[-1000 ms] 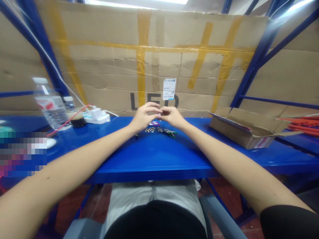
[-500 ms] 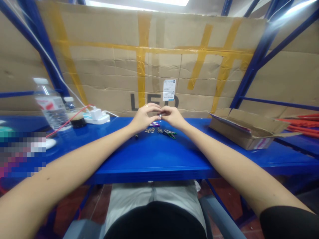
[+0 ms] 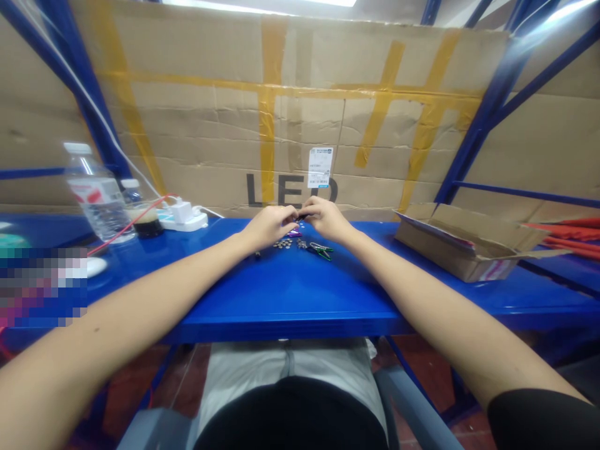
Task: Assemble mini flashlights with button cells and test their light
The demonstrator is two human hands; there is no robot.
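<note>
Above the far part of the blue tabletop [image 3: 290, 294], my left hand [image 3: 272, 225] and my right hand [image 3: 325, 219] meet with bent fingers. Both pinch a small dark piece [image 3: 301, 217], too small and covered to name. Just below lie a purple shiny item [image 3: 294, 232], partly hidden by my left hand, and several small metallic bits [image 3: 283, 244]. More such bits [image 3: 301, 244] are beside a green and black item with a silvery part [image 3: 320, 251], perhaps small pliers. A tiny black piece [image 3: 257, 255] sits under my left wrist.
An open cardboard box [image 3: 464, 244] stands on the right, with red items [image 3: 572, 234] beyond it. At the left are a water bottle [image 3: 96, 194], a cup of dark liquid [image 3: 149, 225] and a power strip [image 3: 187, 219]. Tall cardboard [image 3: 215, 137] walls off the back.
My hands have come down slightly and their fingers have closed in. A dark piece now shows between the fingertips, where a small shiny spot was visible before.
</note>
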